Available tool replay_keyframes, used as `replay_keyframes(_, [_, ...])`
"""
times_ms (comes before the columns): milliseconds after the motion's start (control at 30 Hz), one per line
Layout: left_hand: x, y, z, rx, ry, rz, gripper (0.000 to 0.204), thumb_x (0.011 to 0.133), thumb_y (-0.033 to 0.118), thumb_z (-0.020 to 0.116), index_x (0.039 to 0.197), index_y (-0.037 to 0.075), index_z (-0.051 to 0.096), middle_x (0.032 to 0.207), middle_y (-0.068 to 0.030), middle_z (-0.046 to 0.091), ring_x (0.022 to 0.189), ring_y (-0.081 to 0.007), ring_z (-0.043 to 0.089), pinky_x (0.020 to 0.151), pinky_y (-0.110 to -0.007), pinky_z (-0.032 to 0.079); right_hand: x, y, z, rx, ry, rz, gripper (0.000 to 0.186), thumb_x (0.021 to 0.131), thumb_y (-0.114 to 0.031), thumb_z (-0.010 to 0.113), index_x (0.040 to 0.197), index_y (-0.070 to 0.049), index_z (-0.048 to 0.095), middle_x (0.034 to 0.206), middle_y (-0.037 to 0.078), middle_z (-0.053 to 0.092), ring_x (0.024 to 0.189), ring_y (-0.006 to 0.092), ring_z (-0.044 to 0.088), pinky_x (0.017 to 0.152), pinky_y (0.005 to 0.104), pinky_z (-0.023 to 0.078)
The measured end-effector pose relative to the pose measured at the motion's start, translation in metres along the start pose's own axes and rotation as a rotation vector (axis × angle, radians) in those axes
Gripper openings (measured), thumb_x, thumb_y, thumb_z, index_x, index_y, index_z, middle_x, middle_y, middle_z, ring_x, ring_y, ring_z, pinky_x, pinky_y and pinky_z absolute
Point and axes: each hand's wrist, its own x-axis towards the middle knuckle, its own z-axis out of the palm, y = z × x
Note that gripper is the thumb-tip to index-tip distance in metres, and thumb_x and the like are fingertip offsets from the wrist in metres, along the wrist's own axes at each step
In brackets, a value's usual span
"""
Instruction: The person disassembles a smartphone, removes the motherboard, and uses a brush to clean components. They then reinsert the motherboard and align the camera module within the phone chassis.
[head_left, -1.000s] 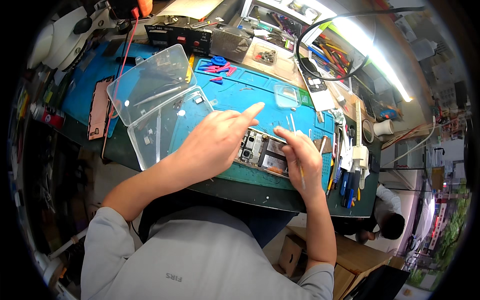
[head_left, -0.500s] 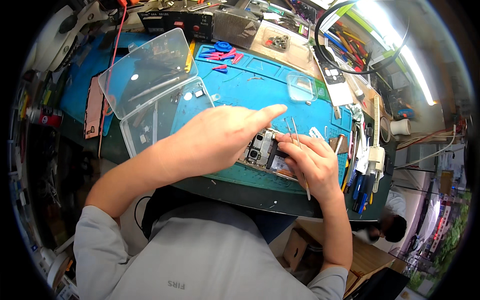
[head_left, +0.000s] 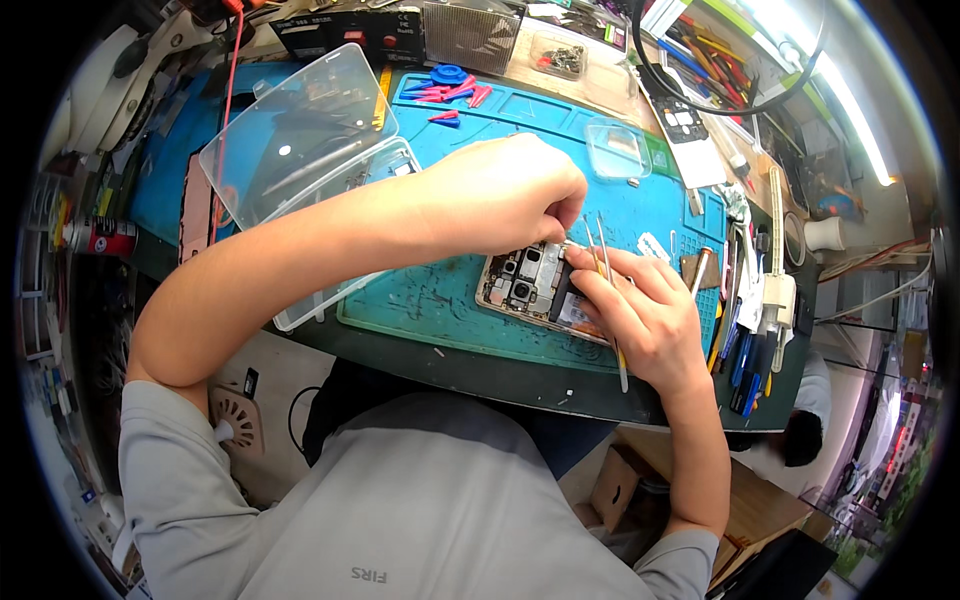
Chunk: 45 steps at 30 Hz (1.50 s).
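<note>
1. Opened phone [head_left: 541,274]: lies flat on the blue mat [head_left: 420,312], toward its near edge; right part covered by the right hand.
2. Key relation: the phone body extends left and near from where the fingertips meet, at its far edge. Left hand [head_left: 515,195] comes over from the far left; right hand [head_left: 648,312] sits over the right part. Both about equally close to that edge.
3. Long axis: left to right, the right end slanting nearer. Camera lenses [head_left: 521,290] mark the end pointing left, inner side up.
4. Left fingers: curled down, tips at the far edge; cannot tell whether they pinch anything.
5. Right fingers: thumb and index tips brought together at the same edge; tweezers [head_left: 621,358] gripped within the hand, prongs pointing far, slightly apart.
</note>
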Motion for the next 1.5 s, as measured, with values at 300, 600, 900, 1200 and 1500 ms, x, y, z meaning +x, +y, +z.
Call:
replay_keyframes(300, [0.008,0.002,-0.007,0.005,-0.075,-0.047,0.018,0.091,0.015,0.075,0.097,-0.001,0.076,0.086,-0.0170,0.076,0.084,-0.0312,0.075,0.077,-0.041,0.057,-0.001,-0.001,0.000,0.006,0.009,0.012,0.033,0.086,-0.018,0.074,0.117,-0.006,0.071,0.124,0.003,0.075,0.112,0.0231,0.069,0.086,0.0377,0.055])
replay_keyframes(600, [-0.091,0.073,0.040,0.403,0.302,0.195,0.037,0.083,0.010,0.067,0.119,0.003,0.072,0.086,-0.0050,0.062,0.076,-0.0211,0.063,0.068,-0.037,0.051,-0.003,0.009,0.004,0.243,0.074,0.157,0.036,0.089,-0.004,0.076,0.125,-0.007,0.071,0.113,0.006,0.077,0.100,0.0262,0.072,0.083,0.0393,0.056])
replay_keyframes(900, [-0.117,0.075,0.108,0.284,0.461,0.014,0.058,0.084,0.029,0.082,0.132,0.001,0.066,0.131,-0.0111,0.065,0.117,-0.0269,0.064,0.099,-0.041,0.052,-0.018,-0.010,-0.037,0.097,-0.220,0.270,0.075,0.074,-0.041,0.091,0.130,-0.002,0.058,0.139,0.018,0.066,0.125,0.0385,0.062,0.107,0.0475,0.049])
replay_keyframes(1200, [-0.126,0.077,0.116,0.273,0.419,0.010,0.083,0.087,0.054,0.075,0.146,-0.002,0.056,0.144,-0.0171,0.058,0.130,-0.0344,0.059,0.111,-0.049,0.049,-0.021,-0.023,-0.032,0.088,-0.109,0.303,0.066,0.074,-0.026,0.088,0.127,0.001,0.059,0.118,0.018,0.067,0.105,0.0374,0.063,0.093,0.0464,0.053])
replay_keyframes(1500, [-0.124,0.061,0.095,0.230,0.510,-0.004,0.085,0.090,0.059,0.071,0.143,-0.005,0.053,0.136,-0.0227,0.060,0.128,-0.0386,0.061,0.111,-0.050,0.049,-0.001,-0.113,-0.004,-0.258,-0.029,0.635,0.067,0.087,-0.045,0.079,0.128,0.004,0.058,0.107,0.016,0.062,0.096,0.0324,0.063,0.075,0.0401,0.055])
